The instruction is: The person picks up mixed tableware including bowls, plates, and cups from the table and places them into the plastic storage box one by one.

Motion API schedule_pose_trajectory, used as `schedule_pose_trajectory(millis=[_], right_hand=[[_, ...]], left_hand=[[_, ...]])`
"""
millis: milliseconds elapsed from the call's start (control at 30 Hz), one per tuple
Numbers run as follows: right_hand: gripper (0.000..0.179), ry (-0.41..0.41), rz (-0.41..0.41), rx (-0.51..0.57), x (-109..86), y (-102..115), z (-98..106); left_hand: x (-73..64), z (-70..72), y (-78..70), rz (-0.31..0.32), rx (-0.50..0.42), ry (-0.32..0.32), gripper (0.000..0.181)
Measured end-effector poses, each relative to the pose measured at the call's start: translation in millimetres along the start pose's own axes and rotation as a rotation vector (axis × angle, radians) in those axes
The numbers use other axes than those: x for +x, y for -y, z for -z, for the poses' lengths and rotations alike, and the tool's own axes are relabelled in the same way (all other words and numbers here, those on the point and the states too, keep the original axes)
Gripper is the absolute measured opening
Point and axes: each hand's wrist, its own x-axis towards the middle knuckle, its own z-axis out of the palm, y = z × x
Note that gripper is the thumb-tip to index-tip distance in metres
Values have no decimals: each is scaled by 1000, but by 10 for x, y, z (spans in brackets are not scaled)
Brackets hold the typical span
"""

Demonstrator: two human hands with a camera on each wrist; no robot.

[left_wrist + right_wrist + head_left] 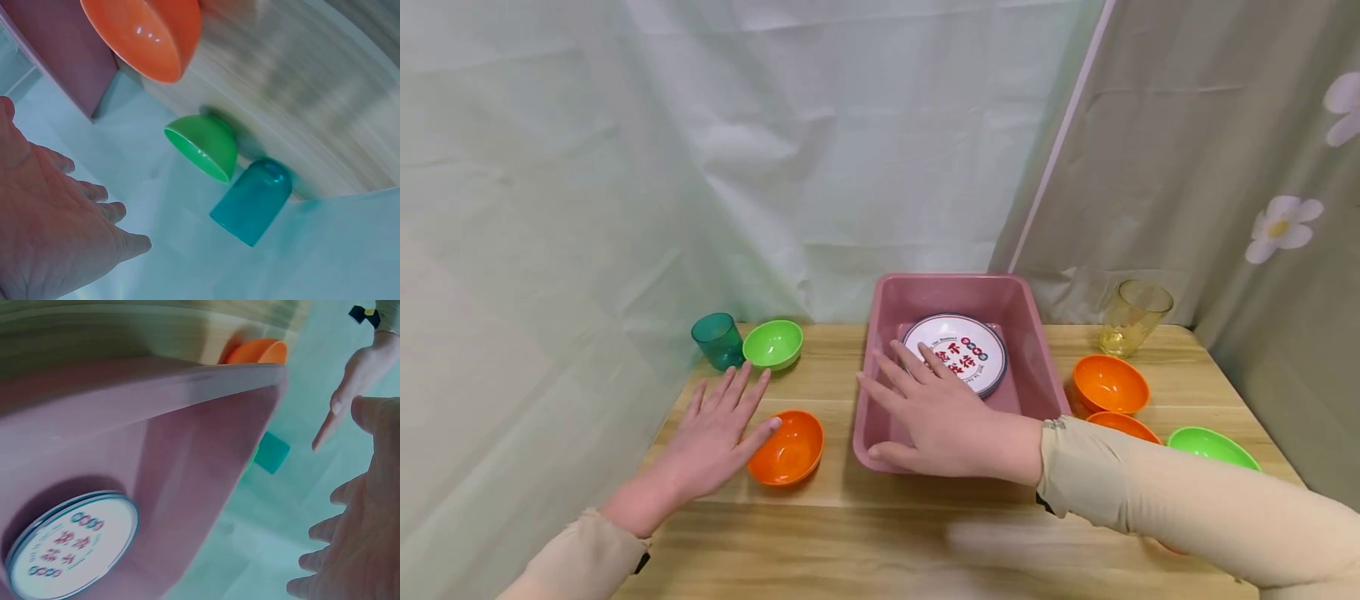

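Note:
My left hand (pixel 717 437) hovers palm down with fingers spread, holding nothing. Beside its thumb is an orange bowl (pixel 787 450); past its fingertips stand a teal cup (pixel 718 341) and a green bowl (pixel 773 345). Over the front of a pink bin (pixel 1033 350) is my right hand (pixel 936 412), fingers straight and apart, also holding nothing. Inside the bin lies a small stack of white plates (pixel 973 343) with red lettering and dark rims, partly covered by the right fingers in the head view. The right wrist view shows the plates (pixel 75 547) uncovered on the bin floor.
Right of the bin are a clear yellow cup (pixel 1133 317), an orange bowl (pixel 1111 384), a second orange bowl (pixel 1123 425) and a green bowl (pixel 1213 447), some partly behind the right sleeve. Pale curtains (pixel 865 167) hang along the back and sides of the wooden table (pixel 850 542).

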Motion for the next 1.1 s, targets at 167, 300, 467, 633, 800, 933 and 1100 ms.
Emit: schedule_pose_trajectory(millis=[167, 300, 467, 633, 800, 933, 1100], right_hand=[[87, 3, 45, -40, 231, 138, -44], [88, 36, 61, -73, 384, 239, -102], [88, 92, 63, -59, 517, 346, -138], [87, 120, 67, -49, 588, 410, -161], [86, 123, 70, -49, 610, 433, -193], [87, 125, 68, -62, 615, 432, -223], [87, 141, 66, -51, 607, 422, -260]], left_hand=[[-42, 16, 58, 18, 8, 3, 80], [-84, 29, 98, 32, 4, 5, 80], [-140, 30, 148, 49, -17, -6, 78], [-191, 3, 193, 64, -38, 5, 77], [-193, -34, 217, 82, -86, 38, 74], [-156, -79, 247, 138, -246, 110, 76], [-124, -183, 307, 328, -647, 257, 82]])
